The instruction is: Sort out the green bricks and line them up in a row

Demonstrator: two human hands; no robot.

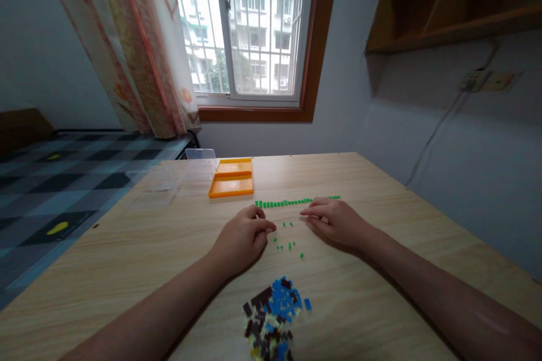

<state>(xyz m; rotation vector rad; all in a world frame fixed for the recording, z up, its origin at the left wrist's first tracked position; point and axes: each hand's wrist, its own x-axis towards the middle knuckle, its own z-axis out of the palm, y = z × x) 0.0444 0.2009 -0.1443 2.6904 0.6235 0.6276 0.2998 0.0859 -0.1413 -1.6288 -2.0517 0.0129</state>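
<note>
A row of small green pieces [283, 202] lies across the middle of the wooden table [381, 192]. Several loose green pieces [290, 245] are scattered just in front of it. My left hand [242, 238] rests on the table left of the loose pieces, its fingers curled into a pinch; what it holds, if anything, is too small to name. My right hand [335, 221] lies at the right part of the row, fingers pressed together and pointing left, touching the table by the row. A pile of blue, brown and yellow pieces [271, 316] sits near the front edge.
An orange tray [231, 177] stands behind the row, with clear plastic lids or boxes [169, 180] to its left. A bed with a checked cover [55, 180] is at the left, a window and curtain behind, and a wall with a shelf at the right.
</note>
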